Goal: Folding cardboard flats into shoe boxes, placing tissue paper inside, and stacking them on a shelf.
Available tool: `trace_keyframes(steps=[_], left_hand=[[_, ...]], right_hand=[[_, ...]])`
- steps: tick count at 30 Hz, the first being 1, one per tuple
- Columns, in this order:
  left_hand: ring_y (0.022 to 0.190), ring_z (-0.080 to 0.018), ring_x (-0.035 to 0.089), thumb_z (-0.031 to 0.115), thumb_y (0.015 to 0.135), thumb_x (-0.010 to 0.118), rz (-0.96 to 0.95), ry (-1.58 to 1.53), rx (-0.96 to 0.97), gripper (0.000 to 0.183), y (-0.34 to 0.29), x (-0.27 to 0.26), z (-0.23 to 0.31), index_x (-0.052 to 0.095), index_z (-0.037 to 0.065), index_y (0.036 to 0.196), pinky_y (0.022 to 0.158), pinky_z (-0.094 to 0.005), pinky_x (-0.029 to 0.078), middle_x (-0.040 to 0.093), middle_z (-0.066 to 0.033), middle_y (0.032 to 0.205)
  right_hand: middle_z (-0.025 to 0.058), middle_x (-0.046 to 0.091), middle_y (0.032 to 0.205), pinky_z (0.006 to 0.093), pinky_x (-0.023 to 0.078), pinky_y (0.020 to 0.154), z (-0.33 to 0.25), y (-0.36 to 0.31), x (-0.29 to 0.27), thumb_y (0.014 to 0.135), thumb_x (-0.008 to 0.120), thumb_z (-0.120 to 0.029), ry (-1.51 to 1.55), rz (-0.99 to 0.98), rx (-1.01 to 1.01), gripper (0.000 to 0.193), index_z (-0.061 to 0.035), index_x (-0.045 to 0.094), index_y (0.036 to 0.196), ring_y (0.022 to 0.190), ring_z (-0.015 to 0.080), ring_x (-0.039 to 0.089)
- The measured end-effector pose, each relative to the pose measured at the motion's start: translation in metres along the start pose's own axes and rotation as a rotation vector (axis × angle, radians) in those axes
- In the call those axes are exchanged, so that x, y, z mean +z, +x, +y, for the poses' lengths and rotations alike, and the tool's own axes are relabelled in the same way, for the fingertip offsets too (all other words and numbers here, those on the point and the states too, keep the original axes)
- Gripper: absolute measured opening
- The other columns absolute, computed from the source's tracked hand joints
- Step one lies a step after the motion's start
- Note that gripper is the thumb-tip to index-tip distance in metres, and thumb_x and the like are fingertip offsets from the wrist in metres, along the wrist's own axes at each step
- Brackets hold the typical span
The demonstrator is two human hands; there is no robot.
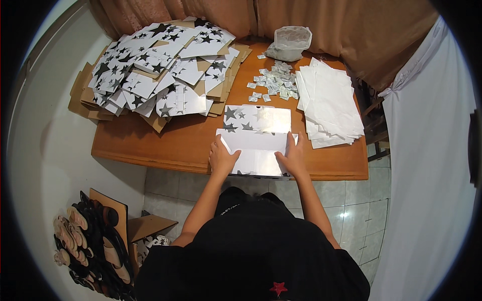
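A white cardboard box [258, 142] printed with black and grey stars lies at the table's front edge, partly folded, its star-printed lid flap [246, 118] spread out on the far side. My left hand [222, 155] grips its left side wall, thumb inside and fingers around the outside. On the right side wall, my right hand [291, 156] holds on the same way, fingers along the outer side and thumb over the inner edge. Both hands are closed on the cardboard. The fingers' undersides are hidden.
A big heap of flat star-printed cardboard blanks [150, 70] covers the table's [150, 145] left part. Small clear sachets [276, 80] lie scattered beyond the box, near a plastic bag [291, 42]. White paper sheets [329, 105] are stacked at right. Shoes [90, 241] pile up at lower left.
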State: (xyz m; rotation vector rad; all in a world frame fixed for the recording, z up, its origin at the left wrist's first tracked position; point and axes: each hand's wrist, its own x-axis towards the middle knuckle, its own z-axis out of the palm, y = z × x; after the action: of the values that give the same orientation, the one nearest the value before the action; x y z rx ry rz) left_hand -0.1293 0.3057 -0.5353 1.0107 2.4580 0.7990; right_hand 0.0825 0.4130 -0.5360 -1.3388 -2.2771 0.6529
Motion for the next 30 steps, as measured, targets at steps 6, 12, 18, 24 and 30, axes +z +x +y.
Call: trace_keyframes(steps=[6,12,18,24,30], left_hand=[[0.113,-0.0399,0.043,0.03,0.065,0.076,0.016,0.172,-0.043,0.088,-0.006,0.003,0.014,0.025,0.011,0.134,0.091,-0.0478,0.037,0.037,-0.0228,0.127],[0.105,-0.0392,0.051,0.03,0.066,0.075,0.09,0.072,0.005,0.085,-0.008,-0.001,0.005,0.027,0.008,0.132,0.086,-0.0443,0.042,0.046,-0.0241,0.119],[0.086,-0.0289,0.061,0.036,0.078,0.063,-0.415,-0.388,-0.173,0.057,0.01,-0.028,-0.048,0.051,-0.001,0.12,0.077,-0.0346,0.047,0.063,-0.0176,0.097],[0.108,-0.0182,0.049,0.029,0.078,0.067,-0.44,-0.8,-0.118,0.068,-0.015,-0.076,-0.009,0.038,0.006,0.135,0.088,-0.0303,0.04,0.051,-0.0102,0.121],[0.11,-0.0191,0.044,0.019,0.071,0.073,-0.209,-0.944,0.439,0.081,-0.005,-0.101,0.037,0.029,0.003,0.137,0.096,-0.0309,0.035,0.04,-0.0138,0.128]], right_hand=[[0.0303,0.015,0.14,0.0465,0.042,0.09,-0.017,0.0,-0.002,0.064,0.074,-0.019,-0.114,-0.027,0.131,0.086,-0.0054,0.028,0.136,0.116,0.0455,0.038],[0.0294,0.016,0.14,0.0465,0.043,0.087,-0.011,-0.001,0.002,0.065,0.074,-0.023,-0.196,0.053,0.061,0.086,-0.006,0.028,0.136,0.109,0.0469,0.044],[0.032,0.024,0.134,0.048,0.044,0.085,0.004,0.002,0.001,0.07,0.068,-0.034,0.0,0.04,0.092,0.081,-0.0065,0.029,0.136,0.102,0.0476,0.05],[0.0299,0.03,0.131,0.0445,0.041,0.091,-0.012,0.013,-0.031,0.076,0.063,-0.033,0.092,0.127,0.148,0.073,-0.0065,0.03,0.136,0.112,0.0435,0.045],[0.0237,0.034,0.125,0.0398,0.036,0.096,-0.03,0.034,-0.055,0.081,0.058,-0.028,0.337,0.391,0.042,0.067,-0.0026,0.028,0.136,0.114,0.0357,0.043]])
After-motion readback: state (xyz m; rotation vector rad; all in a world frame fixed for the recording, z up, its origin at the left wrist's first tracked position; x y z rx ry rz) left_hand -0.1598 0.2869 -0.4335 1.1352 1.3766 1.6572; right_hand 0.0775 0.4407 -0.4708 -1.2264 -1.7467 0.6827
